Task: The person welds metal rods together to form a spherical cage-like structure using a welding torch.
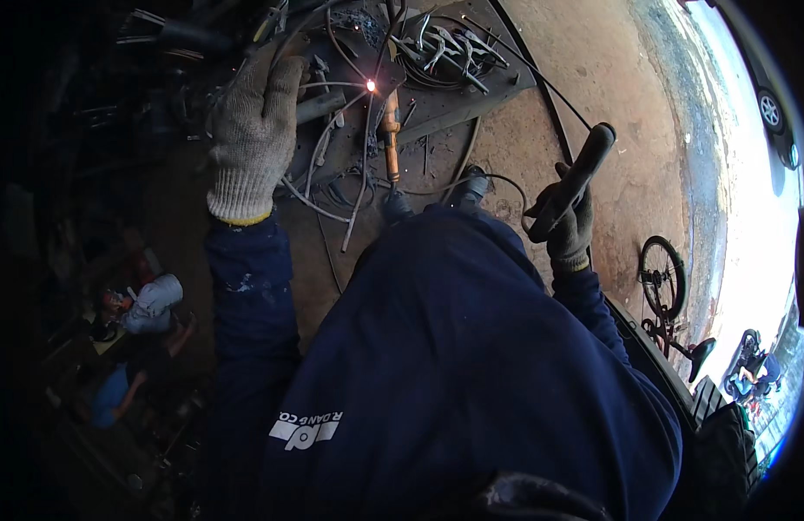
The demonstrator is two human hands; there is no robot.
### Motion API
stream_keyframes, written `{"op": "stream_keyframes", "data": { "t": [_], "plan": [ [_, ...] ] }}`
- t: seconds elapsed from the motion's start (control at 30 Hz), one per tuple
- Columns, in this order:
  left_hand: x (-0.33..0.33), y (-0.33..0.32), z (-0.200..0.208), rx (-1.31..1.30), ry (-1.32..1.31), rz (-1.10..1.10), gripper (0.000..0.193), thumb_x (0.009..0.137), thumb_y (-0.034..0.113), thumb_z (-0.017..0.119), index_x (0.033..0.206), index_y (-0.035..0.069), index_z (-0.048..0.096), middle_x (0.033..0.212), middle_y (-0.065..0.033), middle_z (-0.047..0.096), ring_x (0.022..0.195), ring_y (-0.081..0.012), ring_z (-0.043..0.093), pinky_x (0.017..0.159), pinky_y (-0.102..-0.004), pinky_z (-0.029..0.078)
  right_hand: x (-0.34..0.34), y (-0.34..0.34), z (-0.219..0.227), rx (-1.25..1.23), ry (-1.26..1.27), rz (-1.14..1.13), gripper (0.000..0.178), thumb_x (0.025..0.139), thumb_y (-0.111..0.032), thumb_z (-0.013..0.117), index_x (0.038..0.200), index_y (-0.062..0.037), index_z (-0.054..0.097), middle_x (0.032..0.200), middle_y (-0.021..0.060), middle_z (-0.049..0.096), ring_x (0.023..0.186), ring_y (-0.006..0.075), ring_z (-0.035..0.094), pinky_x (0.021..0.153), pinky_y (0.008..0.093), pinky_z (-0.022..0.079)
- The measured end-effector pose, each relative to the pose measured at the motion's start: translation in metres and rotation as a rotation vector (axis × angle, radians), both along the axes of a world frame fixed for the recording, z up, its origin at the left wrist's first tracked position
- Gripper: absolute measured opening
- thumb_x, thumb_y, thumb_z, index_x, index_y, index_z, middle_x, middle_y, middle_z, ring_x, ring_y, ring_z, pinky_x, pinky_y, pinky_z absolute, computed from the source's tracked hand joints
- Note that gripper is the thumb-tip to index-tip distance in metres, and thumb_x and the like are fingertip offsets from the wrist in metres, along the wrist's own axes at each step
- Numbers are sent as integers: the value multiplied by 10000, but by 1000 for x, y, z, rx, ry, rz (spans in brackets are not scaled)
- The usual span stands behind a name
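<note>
My right hand (pixel 569 221), in a dark glove, grips a black electrode holder (pixel 584 169). A thin welding electrode (pixel 541 78) runs from it up and left, apart from a glowing orange spot (pixel 371 85). That spot sits where several thin metal rods (pixel 357 187) meet above the worktable. My left hand (pixel 256 130), in a pale knitted glove with a yellow hem, is at the rods' left side. Its fingers close around a bent rod (pixel 286 42), though the fingertips are partly hidden. An orange-handled tool (pixel 391 139) lies just right of the spot.
Metal clamps (pixel 445 48) and coiled wire lie on the dark worktable (pixel 458 113). A cable (pixel 497 176) trails from the holder past my shoes (pixel 474 185). People (pixel 154 304) are at the lower left. A bicycle (pixel 662 282) and a car (pixel 771 108) stand to the right.
</note>
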State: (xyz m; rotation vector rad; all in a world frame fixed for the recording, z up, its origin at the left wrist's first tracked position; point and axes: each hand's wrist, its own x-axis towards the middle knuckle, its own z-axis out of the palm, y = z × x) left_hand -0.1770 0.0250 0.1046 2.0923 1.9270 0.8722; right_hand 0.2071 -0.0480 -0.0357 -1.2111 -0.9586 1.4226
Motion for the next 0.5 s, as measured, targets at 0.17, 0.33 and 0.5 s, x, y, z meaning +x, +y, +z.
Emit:
{"op": "stream_keyframes", "data": {
  "t": [0.17, 0.33, 0.5],
  "plan": [
    [14, -5, 10, 49, -225, 87, 305, 1001, 239, 553, 1219, 39, 624, 1002, -154, 686, 915, -276, 685, 802, -366, 538, -1, 84, 25, 28, 242, -94, 396, 980, -293, 542, 1268, -31, 471, 847, 74, 596, 674, 176, 619, 570, 332, 554],
    [-5, -10, -5, 39, -200, 51, 343, 1028, 269, 518, 1236, 13, 614, 1052, -136, 695, 939, -220, 679, 815, -322, 539, -33, 206, 91, 372, 159, -51, 302, 990, -183, 588, 1219, -17, 480, 991, 95, 617, 827, 204, 690, 716, 306, 595],
    [-7, -17, -5, 50, -144, 79, 367, 1038, 275, 502, 1231, -15, 617, 1048, -124, 713, 948, -192, 678, 821, -292, 529, -111, 309, 181, 549, 149, 49, 362, 967, -257, 634, 1190, 8, 528, 1005, 138, 641, 852, 199, 686, 737, 319, 589]
  ]
}}
